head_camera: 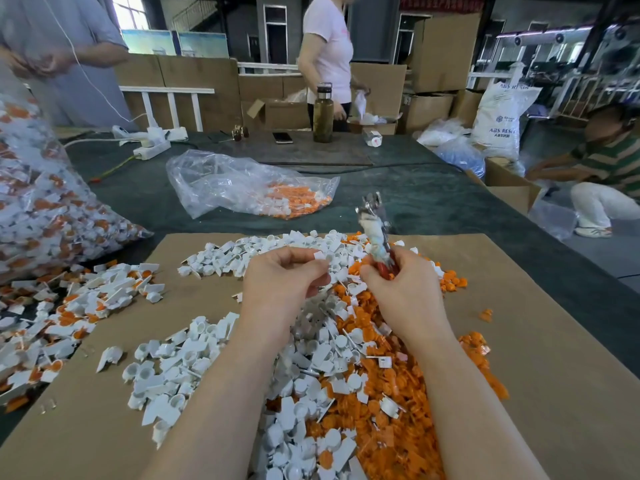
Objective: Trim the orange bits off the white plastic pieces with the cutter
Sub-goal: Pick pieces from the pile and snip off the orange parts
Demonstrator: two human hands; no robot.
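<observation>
Bag point(242, 183) holds orange-white parts; left hand point(282, 277) pinches white piece point(320, 255); right hand point(403, 287) grips cutter point(375, 226).

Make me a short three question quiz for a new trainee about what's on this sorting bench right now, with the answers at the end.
1. True or false: the right hand grips the red-handled metal cutter with its tip pointing away from the person.
2. What does the left hand pinch? A) small white plastic piece B) orange bit C) nothing
3. Fill in: the loose pile of cut orange plastic bits lies on the brown ______ sheet.

Key: 1 true. 2 A. 3 cardboard.
</observation>
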